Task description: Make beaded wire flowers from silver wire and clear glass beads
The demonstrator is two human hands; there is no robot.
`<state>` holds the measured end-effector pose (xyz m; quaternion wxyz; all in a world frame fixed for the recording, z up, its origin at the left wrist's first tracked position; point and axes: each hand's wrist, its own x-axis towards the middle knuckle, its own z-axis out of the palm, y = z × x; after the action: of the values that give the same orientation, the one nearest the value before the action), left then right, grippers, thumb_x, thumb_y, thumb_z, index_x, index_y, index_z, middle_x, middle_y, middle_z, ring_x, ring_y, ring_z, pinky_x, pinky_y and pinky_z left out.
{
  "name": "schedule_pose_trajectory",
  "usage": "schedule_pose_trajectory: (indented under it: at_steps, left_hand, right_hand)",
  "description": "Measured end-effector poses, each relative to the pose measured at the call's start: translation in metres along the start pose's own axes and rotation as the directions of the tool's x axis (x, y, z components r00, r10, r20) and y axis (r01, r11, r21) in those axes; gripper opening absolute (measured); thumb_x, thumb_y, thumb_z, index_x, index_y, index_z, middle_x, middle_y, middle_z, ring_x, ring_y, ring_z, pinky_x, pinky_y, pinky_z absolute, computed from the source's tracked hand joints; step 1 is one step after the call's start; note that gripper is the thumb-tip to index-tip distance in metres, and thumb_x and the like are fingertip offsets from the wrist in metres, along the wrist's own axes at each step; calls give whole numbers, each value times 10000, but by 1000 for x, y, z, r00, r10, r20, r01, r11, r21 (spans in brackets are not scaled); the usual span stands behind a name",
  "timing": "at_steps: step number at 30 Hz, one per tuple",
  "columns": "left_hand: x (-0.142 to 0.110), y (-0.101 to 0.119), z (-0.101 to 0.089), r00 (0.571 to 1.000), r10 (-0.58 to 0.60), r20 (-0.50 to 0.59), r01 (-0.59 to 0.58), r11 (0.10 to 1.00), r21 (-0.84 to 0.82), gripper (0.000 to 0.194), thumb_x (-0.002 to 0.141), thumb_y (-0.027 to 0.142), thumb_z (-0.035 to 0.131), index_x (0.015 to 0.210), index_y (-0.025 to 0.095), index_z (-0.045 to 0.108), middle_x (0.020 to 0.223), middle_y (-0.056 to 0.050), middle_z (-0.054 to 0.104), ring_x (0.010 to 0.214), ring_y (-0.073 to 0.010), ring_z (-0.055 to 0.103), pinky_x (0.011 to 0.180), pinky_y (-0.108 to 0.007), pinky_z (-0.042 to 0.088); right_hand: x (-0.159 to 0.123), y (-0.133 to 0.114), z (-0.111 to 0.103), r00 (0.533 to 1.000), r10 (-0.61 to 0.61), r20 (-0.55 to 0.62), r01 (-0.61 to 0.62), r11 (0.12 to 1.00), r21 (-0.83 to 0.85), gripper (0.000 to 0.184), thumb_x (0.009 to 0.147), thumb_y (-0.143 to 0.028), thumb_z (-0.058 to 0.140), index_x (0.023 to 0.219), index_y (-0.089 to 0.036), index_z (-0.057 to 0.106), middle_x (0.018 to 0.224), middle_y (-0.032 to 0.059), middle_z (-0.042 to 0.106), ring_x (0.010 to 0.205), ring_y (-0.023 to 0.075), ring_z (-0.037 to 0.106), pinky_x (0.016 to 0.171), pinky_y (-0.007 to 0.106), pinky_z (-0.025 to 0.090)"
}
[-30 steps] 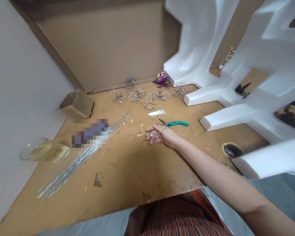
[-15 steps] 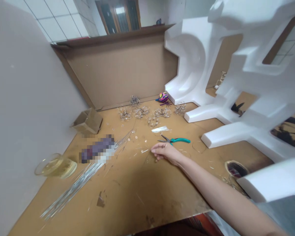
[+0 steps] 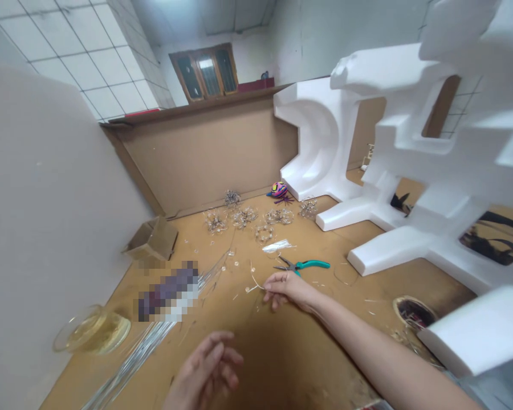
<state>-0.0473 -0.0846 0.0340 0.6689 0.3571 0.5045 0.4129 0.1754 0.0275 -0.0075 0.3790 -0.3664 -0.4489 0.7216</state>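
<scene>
My right hand (image 3: 284, 289) is above the middle of the cardboard surface, its thumb and fingers pinched on a thin curved wire (image 3: 255, 279). One end of that wire arcs up and away from the fingertips. Just beyond this hand lies a pair of pliers (image 3: 310, 265) with teal handles, its jaws apart. My left hand (image 3: 207, 370) hovers low in the view, fingers loosely curled and apart, with nothing visible in them. Small clear beads (image 3: 236, 263) are scattered close to the wire. A short bundle of cut wires (image 3: 277, 246) rests behind the pliers.
Beaded wire clusters (image 3: 244, 216) stand at the back by a colourful ornament (image 3: 279, 189). Along the left are a small cardboard box (image 3: 151, 242), a glass bowl (image 3: 92, 330) and long silvery wires (image 3: 141, 347). White foam packing (image 3: 380, 247) borders the right, near a round container (image 3: 414, 311).
My left hand has come into view from below. The wire in my right hand now shows as a longer curve. The camera has tilted up a little.
</scene>
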Motion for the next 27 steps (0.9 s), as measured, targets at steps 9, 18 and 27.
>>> schedule_pose_trajectory:
  at_steps: [9,18,27]
  left_hand:
    - [118,23,28,991,134,1,-130,968,-217,271,611,297,739,787,120,634,523,54,506,400,-19,395,379,-127,271]
    - [126,7,12,996,66,57,-40,926,-375,202,703,222,683,872,131,622,810,-52,672,540,-44,513,535,-157,428]
    - [126,6,14,982,145,123,-88,921,-380,190,740,291,648,738,122,561,527,68,431,411,-9,318,434,-146,303]
  right_hand:
    - [5,-3,-4,994,-39,-99,38,999,-13,242,593,-321,660,749,-153,585,572,-46,586,396,61,507,420,193,399]
    - [-6,-14,6,993,38,-113,-62,973,-221,99,591,-190,580,666,-147,627,412,-55,543,318,74,453,364,195,342]
    - [-8,-7,7,990,122,-70,-139,918,-372,115,611,-178,521,657,-169,626,428,-55,553,331,79,486,359,180,352]
